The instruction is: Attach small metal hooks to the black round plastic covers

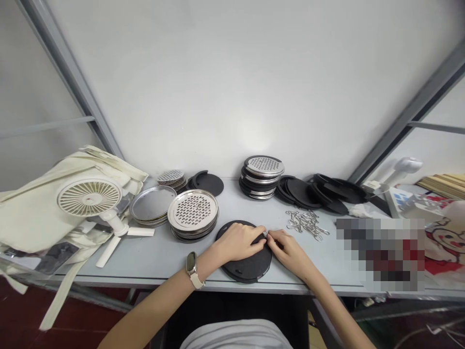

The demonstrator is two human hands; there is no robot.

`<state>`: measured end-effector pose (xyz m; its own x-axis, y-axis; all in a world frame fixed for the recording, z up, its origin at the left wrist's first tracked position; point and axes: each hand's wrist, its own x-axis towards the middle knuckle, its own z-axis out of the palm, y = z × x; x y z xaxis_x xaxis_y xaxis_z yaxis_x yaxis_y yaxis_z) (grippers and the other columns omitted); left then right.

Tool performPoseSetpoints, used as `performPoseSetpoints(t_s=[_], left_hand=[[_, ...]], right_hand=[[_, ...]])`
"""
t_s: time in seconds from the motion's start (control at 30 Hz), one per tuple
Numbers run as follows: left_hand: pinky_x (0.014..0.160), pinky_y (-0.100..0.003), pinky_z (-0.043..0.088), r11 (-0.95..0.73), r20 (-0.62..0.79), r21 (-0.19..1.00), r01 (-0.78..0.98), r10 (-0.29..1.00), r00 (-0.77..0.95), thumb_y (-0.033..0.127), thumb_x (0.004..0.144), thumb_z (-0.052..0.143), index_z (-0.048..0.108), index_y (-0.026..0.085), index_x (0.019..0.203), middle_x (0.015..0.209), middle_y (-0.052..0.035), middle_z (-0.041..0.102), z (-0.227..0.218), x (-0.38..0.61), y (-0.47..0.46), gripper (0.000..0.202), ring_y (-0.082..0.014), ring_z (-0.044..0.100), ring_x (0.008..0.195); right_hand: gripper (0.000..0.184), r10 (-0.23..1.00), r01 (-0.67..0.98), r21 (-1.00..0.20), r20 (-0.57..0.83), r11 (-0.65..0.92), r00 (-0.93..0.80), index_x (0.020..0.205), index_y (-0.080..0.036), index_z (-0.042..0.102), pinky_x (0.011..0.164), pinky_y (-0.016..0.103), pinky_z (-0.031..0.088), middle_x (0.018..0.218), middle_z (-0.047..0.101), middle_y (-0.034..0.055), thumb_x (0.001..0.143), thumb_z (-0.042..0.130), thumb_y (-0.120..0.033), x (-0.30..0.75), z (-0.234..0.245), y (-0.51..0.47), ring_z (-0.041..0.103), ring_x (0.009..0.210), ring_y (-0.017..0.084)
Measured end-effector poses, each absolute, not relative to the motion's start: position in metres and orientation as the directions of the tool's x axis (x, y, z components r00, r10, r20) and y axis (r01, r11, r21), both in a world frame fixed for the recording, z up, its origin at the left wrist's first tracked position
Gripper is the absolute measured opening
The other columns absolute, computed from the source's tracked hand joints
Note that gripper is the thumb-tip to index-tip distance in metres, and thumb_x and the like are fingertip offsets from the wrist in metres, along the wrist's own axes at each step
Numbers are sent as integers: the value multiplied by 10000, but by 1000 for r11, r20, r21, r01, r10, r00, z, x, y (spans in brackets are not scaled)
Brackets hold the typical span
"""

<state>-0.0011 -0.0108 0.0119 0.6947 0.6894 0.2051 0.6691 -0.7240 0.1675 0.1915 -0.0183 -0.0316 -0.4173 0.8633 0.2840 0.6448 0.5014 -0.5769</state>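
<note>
A round black disc (246, 267) lies flat on the grey table near the front edge. My left hand (239, 241) rests on top of it, fingers curled and pressing its right edge. My right hand (286, 248) meets it there, fingers pinched on a small metal clip (265, 234) at the disc's rim. A watch is on my left wrist.
Loose metal clips (307, 224) lie just right of the hands. Perforated steel discs (192, 209), plain steel plates (152, 203), a stack of mixed discs (262, 175) and black discs (319, 191) line the back. A white fan (89, 196) on cloth bags sits left.
</note>
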Motion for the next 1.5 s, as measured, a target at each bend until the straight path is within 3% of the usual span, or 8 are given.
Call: performPoseSetpoints(t_s=[0.7, 1.5], left_hand=[[634, -286, 447, -731, 231, 169, 661, 682, 694, 344, 950, 453, 530, 194, 1075, 853, -35, 694, 8, -1, -10, 209, -233, 680, 774], [669, -285, 453, -732, 216, 198, 651, 681, 700, 340, 946, 460, 546, 220, 1103, 886, -29, 698, 7, 0, -9, 215, -222, 678, 797]], right_hand=[[322, 870, 648, -584, 266, 489, -416, 645, -221, 369, 668, 311, 381, 590, 469, -18, 959, 347, -286, 191, -30, -18, 495, 630, 185], [311, 871, 649, -586, 259, 485, -417, 652, -215, 430, 678, 313, 409, 611, 532, -2, 953, 367, -265, 192, -30, -18, 521, 648, 188]])
